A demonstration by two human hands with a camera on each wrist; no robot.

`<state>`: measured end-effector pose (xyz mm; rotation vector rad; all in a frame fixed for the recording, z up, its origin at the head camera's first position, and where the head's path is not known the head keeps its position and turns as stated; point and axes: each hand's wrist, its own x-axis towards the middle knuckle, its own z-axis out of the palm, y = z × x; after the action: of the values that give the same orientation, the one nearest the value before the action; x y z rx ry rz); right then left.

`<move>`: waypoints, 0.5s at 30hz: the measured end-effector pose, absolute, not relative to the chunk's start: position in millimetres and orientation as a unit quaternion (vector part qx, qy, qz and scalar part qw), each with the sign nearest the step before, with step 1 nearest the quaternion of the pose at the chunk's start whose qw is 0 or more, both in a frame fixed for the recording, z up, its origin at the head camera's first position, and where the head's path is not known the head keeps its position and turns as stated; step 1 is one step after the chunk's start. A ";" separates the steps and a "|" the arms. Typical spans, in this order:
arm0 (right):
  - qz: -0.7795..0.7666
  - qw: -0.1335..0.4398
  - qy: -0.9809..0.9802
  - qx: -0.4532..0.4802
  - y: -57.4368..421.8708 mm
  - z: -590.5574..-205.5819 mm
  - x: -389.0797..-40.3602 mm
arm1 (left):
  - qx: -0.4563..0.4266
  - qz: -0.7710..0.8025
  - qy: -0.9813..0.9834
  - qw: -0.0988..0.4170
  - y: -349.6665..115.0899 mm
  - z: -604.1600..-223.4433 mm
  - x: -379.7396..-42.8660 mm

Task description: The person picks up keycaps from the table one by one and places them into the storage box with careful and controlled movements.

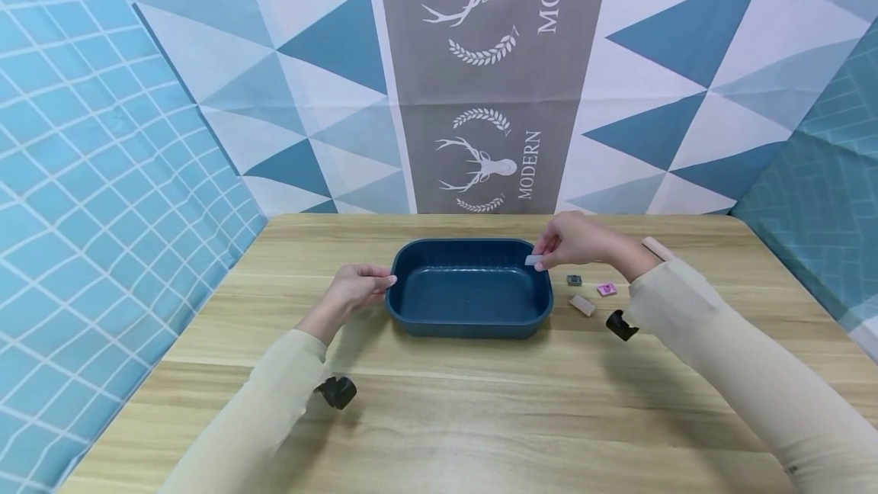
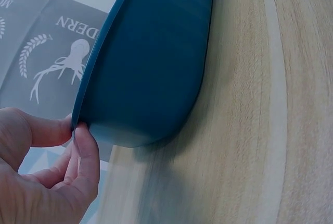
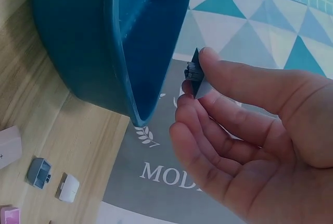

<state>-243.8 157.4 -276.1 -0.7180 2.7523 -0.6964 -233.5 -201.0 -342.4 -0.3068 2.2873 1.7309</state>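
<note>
A dark blue oval-ended basin (image 1: 469,330) stands on the wooden table. My left hand (image 1: 358,285) pinches its left rim between thumb and fingers; the left wrist view shows this hand (image 2: 57,166) gripping the rim edge from outside. Above the basin's right end, my right hand (image 1: 565,241) pinches a small flat piece (image 1: 533,259) that looks pale from the head. In the right wrist view the piece (image 3: 194,73) shows a dark face with a ridged block, held between thumb and fingertips, apart from the rim.
Right of the basin lie a small grey hollow piece (image 1: 574,280), a pink piece (image 1: 607,290) and a beige block (image 1: 581,305). A longer beige piece (image 1: 657,248) is partly behind the right wrist. A small white piece (image 3: 68,188) shows in the right wrist view. Patterned cloth (image 1: 480,82) hangs behind.
</note>
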 end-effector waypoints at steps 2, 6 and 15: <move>-0.232 0.107 0.936 -0.243 155.8 -277.0 -244.8 | -0.111 0.590 0.790 0.125 -199.9 -341.7 -233.3; -0.224 0.113 0.938 -0.239 151.7 -278.7 -247.7 | -0.120 0.578 0.798 0.119 -196.9 -339.8 -232.9; -0.199 0.115 0.940 -0.250 137.5 -278.4 -254.4 | -0.121 0.576 0.800 0.116 -196.6 -341.3 -232.8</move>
<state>-254.4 137.5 -278.4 -0.7335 2.7558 -0.5836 -232.8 -196.6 -341.3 -0.3551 2.3421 1.6874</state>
